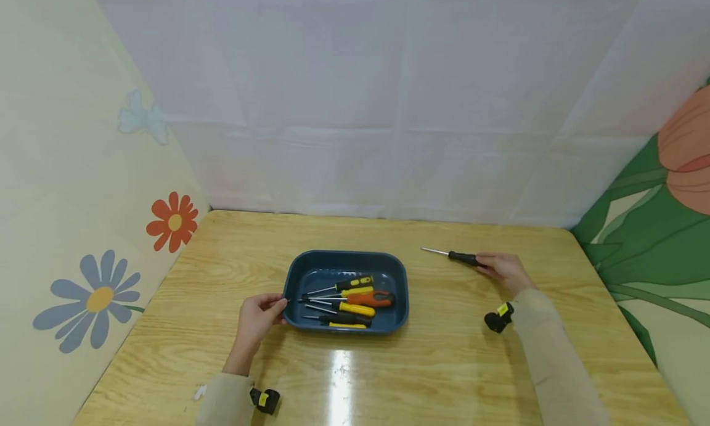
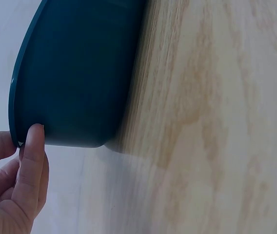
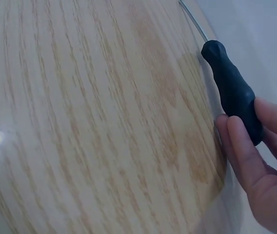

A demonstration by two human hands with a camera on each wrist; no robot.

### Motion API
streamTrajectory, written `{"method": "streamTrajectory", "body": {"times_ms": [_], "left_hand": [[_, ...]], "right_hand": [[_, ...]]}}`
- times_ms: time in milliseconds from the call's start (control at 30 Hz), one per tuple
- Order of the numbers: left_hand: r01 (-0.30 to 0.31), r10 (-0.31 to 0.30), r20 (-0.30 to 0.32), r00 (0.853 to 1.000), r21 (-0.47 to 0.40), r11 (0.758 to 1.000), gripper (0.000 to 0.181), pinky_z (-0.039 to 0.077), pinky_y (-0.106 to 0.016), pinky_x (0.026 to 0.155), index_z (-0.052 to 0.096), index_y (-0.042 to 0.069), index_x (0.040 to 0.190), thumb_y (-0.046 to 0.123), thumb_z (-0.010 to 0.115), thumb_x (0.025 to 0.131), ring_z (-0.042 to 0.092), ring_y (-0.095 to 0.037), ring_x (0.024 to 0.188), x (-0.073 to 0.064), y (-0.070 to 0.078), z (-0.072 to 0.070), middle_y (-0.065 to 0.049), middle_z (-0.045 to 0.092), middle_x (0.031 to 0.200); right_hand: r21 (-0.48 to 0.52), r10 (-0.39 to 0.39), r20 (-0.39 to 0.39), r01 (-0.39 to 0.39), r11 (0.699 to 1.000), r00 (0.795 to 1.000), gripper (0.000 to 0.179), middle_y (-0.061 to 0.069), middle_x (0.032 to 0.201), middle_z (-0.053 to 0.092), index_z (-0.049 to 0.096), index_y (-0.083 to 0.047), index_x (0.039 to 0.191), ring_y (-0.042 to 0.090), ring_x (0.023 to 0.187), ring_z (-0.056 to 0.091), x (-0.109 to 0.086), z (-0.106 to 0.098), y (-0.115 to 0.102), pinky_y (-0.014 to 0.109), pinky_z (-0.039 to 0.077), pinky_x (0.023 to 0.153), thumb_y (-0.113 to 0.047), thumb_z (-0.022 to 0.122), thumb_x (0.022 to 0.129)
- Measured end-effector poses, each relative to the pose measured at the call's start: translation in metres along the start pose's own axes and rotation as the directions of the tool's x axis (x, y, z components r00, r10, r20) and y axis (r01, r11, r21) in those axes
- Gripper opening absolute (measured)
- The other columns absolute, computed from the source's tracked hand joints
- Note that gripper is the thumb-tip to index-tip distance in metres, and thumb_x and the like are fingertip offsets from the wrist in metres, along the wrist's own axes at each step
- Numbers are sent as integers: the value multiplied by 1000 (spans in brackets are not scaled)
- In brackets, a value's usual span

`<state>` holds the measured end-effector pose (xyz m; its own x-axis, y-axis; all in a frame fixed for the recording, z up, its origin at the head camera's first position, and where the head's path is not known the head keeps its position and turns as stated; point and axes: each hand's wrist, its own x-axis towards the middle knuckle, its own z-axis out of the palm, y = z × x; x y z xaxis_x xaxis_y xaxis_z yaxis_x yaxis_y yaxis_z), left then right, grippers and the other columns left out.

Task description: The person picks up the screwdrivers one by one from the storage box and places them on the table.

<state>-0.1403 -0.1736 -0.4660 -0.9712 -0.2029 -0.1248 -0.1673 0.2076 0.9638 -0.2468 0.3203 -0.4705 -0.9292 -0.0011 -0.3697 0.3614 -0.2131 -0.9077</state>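
Observation:
My left hand [image 1: 259, 318] pinches the left rim of a dark blue plastic tray [image 1: 347, 256], thumb on the inner side and fingers outside, as the left wrist view shows on the tray wall [image 2: 75, 73]. Inside the tray lie several screwdrivers, among them one with an orange-red handle [image 1: 366, 298] and one with a yellow handle [image 1: 357, 309]. Right of the tray, my right hand [image 1: 503, 270] holds a black-handled screwdriver [image 1: 463, 258] by the end of its handle. Its metal shaft points left, and the right wrist view shows the black handle [image 3: 233, 87] between thumb and fingers.
The wooden table [image 1: 444, 364] reaches back to a white cloth [image 1: 355, 105]. Flower-patterned panels stand at the left [image 1: 100, 167] and right [image 1: 654, 229]. A small white scrap [image 1: 199, 391] lies near the left sleeve.

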Motion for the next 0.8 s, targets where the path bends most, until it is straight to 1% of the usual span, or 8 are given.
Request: {"method": "streamTrajectory", "body": {"times_ms": [100,167,267,333,400,467,600,800], "left_hand": [[4,-4,1,1000,-5,1000,20,55,-26,50,59,-18,100,-7,58,84,58,-12,55,1,-1,0,-21,63,81],[11,-11,-1,1000,-8,1000,19,55,-26,50,59,-17,100,-7,58,84,57,-12,54,2,-1,0,-20,63,81],[14,-14,-2,1000,-10,1000,19,55,-26,50,59,-17,100,-7,58,84,57,-12,54,2,-1,0,-19,63,79],[13,-13,-3,1000,-8,1000,19,55,-25,50,59,-17,100,-7,58,84,57,-12,54,2,-1,0,-19,62,79],[10,-10,-3,1000,-4,1000,20,55,-25,50,59,-17,100,-6,58,84,58,-12,55,2,-1,0,-19,62,79],[9,-9,-1,1000,2,1000,20,55,-24,50,59,-17,101,-6,58,84,58,-12,55,1,0,0,-20,62,79],[10,-10,0,1000,12,1000,21,55,-25,50,59,-17,101,-5,59,84,58,-13,56,0,1,0,-19,62,79],[28,-28,-1,1000,30,999,20,55,-25,52,60,-15,102,-3,58,86,59,-13,57,0,1,-1,-19,62,81]], "right_hand": [[-17,-11,6,12,1000,1000,20,-2,74,61,63,1,89,8,71,62,-1,0,0,24,52,80,15,48,85],[-28,-13,-9,13,1000,1000,21,-2,74,60,63,-1,86,7,71,62,0,0,1,23,52,80,14,49,85],[-55,-23,-43,21,998,999,21,-2,78,58,59,7,103,7,71,62,1,2,1,22,52,79,13,50,85],[-87,-31,-70,25,996,997,32,0,82,56,48,15,117,7,70,62,1,3,2,22,53,79,12,51,85],[-126,-38,-101,25,992,994,42,1,84,54,38,20,124,6,69,62,1,5,2,21,53,77,10,52,86],[-155,-39,-129,19,988,991,44,3,87,53,35,21,125,5,67,62,1,6,2,20,53,75,9,51,86],[-187,-37,-167,6,982,985,43,7,93,52,37,20,124,3,66,61,2,7,3,18,53,73,8,52,86],[-240,-51,-194,3,971,980,43,23,116,45,38,18,126,1,65,60,3,9,5,17,53,71,6,51,87]]}}
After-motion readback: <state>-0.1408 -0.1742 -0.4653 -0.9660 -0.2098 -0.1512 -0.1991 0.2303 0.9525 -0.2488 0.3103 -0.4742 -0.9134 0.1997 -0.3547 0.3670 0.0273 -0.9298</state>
